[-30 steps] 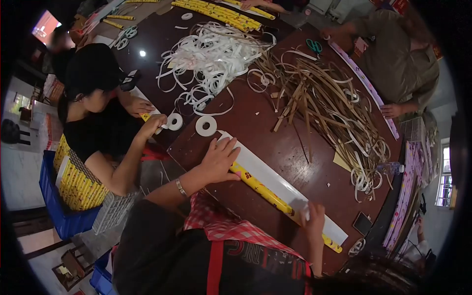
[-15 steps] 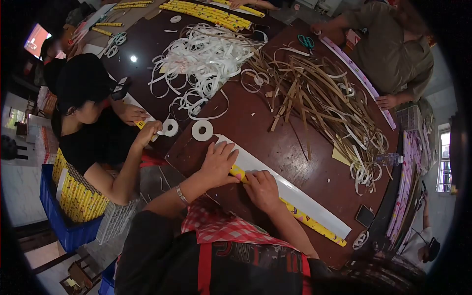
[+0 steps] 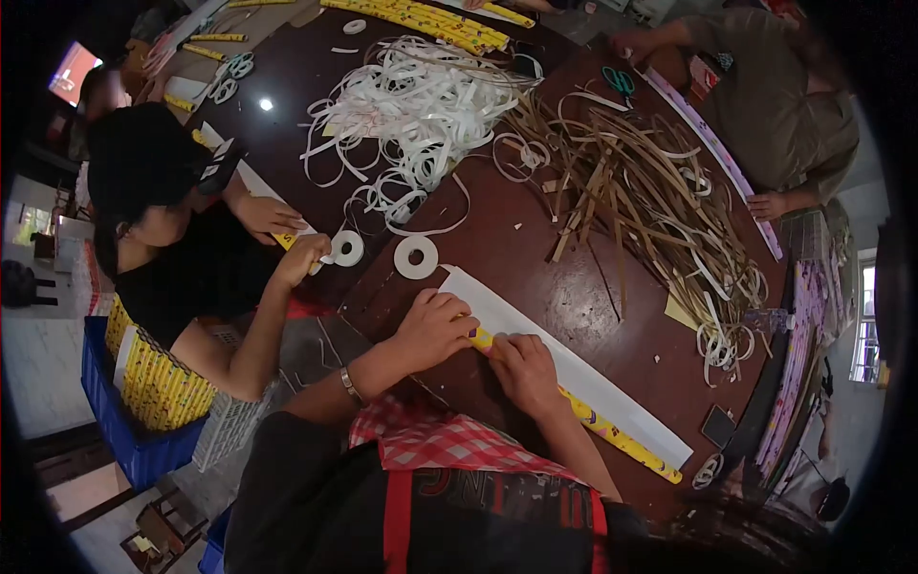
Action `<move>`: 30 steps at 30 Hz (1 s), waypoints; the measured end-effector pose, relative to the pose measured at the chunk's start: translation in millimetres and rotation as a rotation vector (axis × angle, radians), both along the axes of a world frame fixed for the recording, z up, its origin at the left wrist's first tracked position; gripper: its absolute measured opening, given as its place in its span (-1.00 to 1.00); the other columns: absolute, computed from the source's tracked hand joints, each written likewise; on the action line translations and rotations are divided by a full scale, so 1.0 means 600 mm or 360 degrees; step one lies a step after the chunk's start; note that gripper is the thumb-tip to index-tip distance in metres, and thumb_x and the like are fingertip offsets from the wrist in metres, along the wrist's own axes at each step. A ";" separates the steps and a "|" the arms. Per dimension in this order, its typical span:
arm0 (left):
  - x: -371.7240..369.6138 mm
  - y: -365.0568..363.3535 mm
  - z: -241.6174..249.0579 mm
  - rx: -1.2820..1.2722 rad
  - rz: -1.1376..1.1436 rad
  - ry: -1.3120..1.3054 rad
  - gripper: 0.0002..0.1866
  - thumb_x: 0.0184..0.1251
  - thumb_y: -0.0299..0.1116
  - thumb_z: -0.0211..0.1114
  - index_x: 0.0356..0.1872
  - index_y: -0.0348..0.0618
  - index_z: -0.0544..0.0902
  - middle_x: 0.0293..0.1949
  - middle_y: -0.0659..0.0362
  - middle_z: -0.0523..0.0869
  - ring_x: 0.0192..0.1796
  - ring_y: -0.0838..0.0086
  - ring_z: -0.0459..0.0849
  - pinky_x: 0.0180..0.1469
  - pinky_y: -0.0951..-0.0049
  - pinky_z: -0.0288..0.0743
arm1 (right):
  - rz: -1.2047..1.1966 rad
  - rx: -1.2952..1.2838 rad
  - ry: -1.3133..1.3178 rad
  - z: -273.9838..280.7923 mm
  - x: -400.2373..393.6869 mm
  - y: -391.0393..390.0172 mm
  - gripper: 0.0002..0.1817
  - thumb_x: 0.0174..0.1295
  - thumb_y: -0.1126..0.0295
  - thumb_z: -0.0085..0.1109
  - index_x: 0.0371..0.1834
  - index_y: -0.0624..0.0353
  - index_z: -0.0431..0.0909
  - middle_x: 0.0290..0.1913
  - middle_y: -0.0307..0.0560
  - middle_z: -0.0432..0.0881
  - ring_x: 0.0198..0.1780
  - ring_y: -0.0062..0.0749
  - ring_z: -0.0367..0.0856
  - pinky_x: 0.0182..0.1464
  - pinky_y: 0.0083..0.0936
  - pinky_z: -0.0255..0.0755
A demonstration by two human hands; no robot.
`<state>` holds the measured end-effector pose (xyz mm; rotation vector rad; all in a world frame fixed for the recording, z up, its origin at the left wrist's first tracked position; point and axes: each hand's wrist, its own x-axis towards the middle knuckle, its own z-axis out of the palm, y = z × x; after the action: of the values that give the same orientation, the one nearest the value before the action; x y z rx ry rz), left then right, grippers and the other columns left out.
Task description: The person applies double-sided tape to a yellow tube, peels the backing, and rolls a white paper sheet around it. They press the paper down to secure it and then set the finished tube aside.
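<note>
A long roll of yellow patterned wrapping paper (image 3: pixel 622 437) lies along the near side of the table, its white inner side (image 3: pixel 564 354) spread flat behind it. My left hand (image 3: pixel 435 330) is closed around the roll's left end. Close beside it, my right hand (image 3: pixel 526 371) grips the roll a little further right, with fingers bent over the paper. Just beyond my left hand lies a roll of white tape (image 3: pixel 416 257), and a second tape roll (image 3: pixel 347 249) sits to its left.
Piles of white strips (image 3: pixel 421 105) and brown strips (image 3: pixel 622 182) cover the table's middle. At left, a co-worker (image 3: pixel 182 239) handles another yellow roll beside a blue crate (image 3: pixel 143 450) of rolls. Another person (image 3: pixel 784 105) works at the far right. A phone (image 3: pixel 717 426) lies near the right edge.
My left hand has shifted from the white paper's corner down onto the roll's end, its fingers curling in. My right hand stays on the roll. The view has turned slightly.
</note>
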<state>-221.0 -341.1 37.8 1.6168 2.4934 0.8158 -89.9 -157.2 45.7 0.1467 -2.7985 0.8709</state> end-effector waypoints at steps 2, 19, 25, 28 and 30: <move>-0.003 0.002 0.002 0.0019 -0.0093 -0.0018 -0.63 -0.01 -0.21 0.44 -0.12 0.04 0.66 -0.15 0.29 0.57 0.03 0.40 0.50 0.14 0.21 0.26 | -0.0075 0.0011 0.0017 -0.001 0.001 -0.001 -0.71 0.12 0.41 0.28 -0.08 0.15 0.54 -0.21 -0.06 0.55 -0.17 -0.12 0.52 -0.11 -0.23 0.43; -0.020 0.032 0.016 -0.0274 -0.0534 -0.0098 -0.50 -0.06 -0.36 0.49 0.00 -0.17 0.60 -0.09 0.08 0.58 0.03 0.14 0.53 0.01 0.13 0.32 | -0.0425 0.0261 0.0068 -0.050 0.078 -0.004 -0.72 0.07 0.20 0.26 -0.27 0.09 0.47 -0.28 -0.14 0.48 -0.16 -0.26 0.48 -0.21 -0.34 0.40; -0.003 0.052 -0.009 -0.0191 -0.0657 -0.0021 -0.50 -0.04 -0.41 0.46 0.02 -0.16 0.59 -0.08 0.07 0.56 0.02 0.11 0.52 0.00 0.13 0.33 | -0.0428 0.0303 0.0028 -0.061 0.072 -0.006 -0.72 0.02 0.18 0.29 -0.32 0.09 0.51 -0.27 -0.14 0.50 -0.14 -0.23 0.49 -0.22 -0.33 0.42; -0.005 0.055 -0.012 -0.0211 -0.0671 0.0015 -0.49 -0.03 -0.41 0.46 0.04 -0.15 0.58 -0.09 0.06 0.56 0.01 0.10 0.52 0.00 0.13 0.33 | -0.0454 0.0370 0.0051 -0.059 0.076 -0.006 -0.72 0.02 0.16 0.30 -0.32 0.09 0.52 -0.26 -0.14 0.50 -0.13 -0.22 0.48 -0.22 -0.31 0.42; -0.007 0.054 -0.009 -0.0227 -0.0678 0.0012 -0.49 -0.04 -0.41 0.46 0.04 -0.15 0.58 -0.09 0.06 0.56 0.00 0.10 0.52 -0.01 0.13 0.33 | -0.0523 0.0361 0.0066 -0.058 0.088 -0.005 -0.71 0.03 0.17 0.30 -0.31 0.08 0.51 -0.28 -0.16 0.49 -0.14 -0.25 0.49 -0.21 -0.33 0.41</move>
<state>-224.9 -308.5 32.3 1.9907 2.0361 0.5627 -37.1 -160.1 10.9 -0.2522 -2.7625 0.4692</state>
